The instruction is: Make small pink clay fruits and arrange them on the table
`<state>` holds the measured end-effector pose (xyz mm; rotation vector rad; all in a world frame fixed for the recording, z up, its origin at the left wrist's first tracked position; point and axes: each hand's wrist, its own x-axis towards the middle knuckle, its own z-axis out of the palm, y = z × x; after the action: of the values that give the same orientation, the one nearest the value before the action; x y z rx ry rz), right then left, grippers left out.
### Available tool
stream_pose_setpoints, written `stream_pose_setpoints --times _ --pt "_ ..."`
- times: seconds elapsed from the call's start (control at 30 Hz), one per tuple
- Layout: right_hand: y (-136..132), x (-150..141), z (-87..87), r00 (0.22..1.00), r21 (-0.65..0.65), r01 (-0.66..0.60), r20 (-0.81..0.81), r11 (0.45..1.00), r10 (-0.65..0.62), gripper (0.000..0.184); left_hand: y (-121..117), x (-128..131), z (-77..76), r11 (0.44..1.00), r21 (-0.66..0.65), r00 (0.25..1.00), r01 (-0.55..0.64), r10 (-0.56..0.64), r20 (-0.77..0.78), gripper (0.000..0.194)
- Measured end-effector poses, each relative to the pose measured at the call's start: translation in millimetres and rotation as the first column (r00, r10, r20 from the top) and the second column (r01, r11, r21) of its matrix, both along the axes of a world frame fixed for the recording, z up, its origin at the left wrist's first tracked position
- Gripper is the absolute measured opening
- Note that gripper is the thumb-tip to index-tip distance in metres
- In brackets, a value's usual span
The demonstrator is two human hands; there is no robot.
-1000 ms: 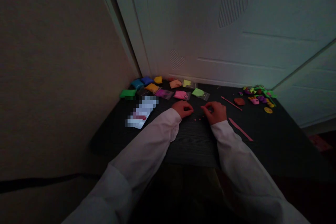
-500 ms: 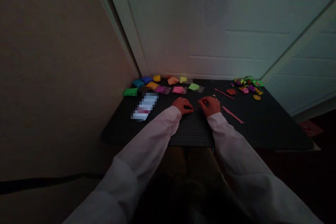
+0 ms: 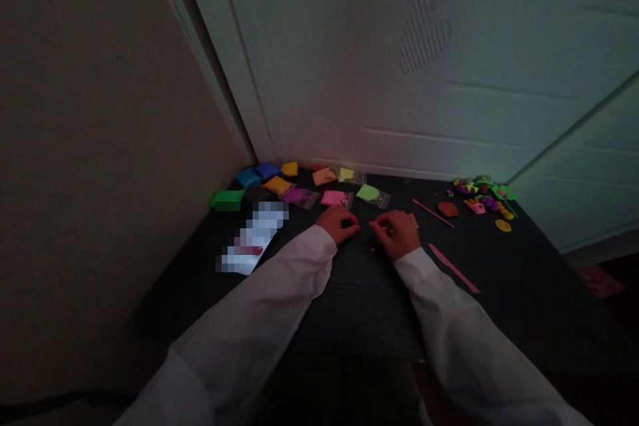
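My left hand (image 3: 338, 225) hovers low at the middle of the black table, thumb and fingertips brought together. Anything between those tips is too small to make out. A short gap to the right, my right hand (image 3: 398, 234) is curled with its thumb and forefinger pinched; what they hold, if anything, cannot be made out. Tiny reddish crumbs (image 3: 372, 249) lie on the tabletop just below the right fingertips. Right of that hand rest a pink modelling knife (image 3: 453, 268) and a thin pink stick tool (image 3: 432, 212). Beyond the stick is a flat reddish-brown piece of clay (image 3: 448, 209).
Clay packets line the back left, among them a green one (image 3: 227, 200), a pink one (image 3: 335, 198) and a light green one (image 3: 370, 194). A lit phone (image 3: 254, 239) lies left. Colourful small clay shapes (image 3: 482, 196) cluster back right, against the white door (image 3: 349, 46).
The view has shifted, so the table sits lower and larger in it. My left thumb and fingertips have closed together. My right hand stays pinched near the crumbs.
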<state>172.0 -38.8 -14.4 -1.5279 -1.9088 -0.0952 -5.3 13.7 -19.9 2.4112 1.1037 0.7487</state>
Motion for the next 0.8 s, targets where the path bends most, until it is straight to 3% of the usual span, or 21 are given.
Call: stream_pose_setpoints --times 0.3,0.8 --pt "-3.9 -0.2 10.1 0.993 -0.04 -0.106 -0.049 0.994 0.104 0.016 0.6 -4.0 0.8 0.995 0.018 0.995 0.1 -0.1 -0.021 0.017" --pt "-8.5 2.0 13.2 0.994 -0.003 -0.077 -0.071 0.997 0.077 0.016 -1.5 -5.7 0.0 0.992 0.048 0.99 0.12 -0.116 -0.075 0.02"
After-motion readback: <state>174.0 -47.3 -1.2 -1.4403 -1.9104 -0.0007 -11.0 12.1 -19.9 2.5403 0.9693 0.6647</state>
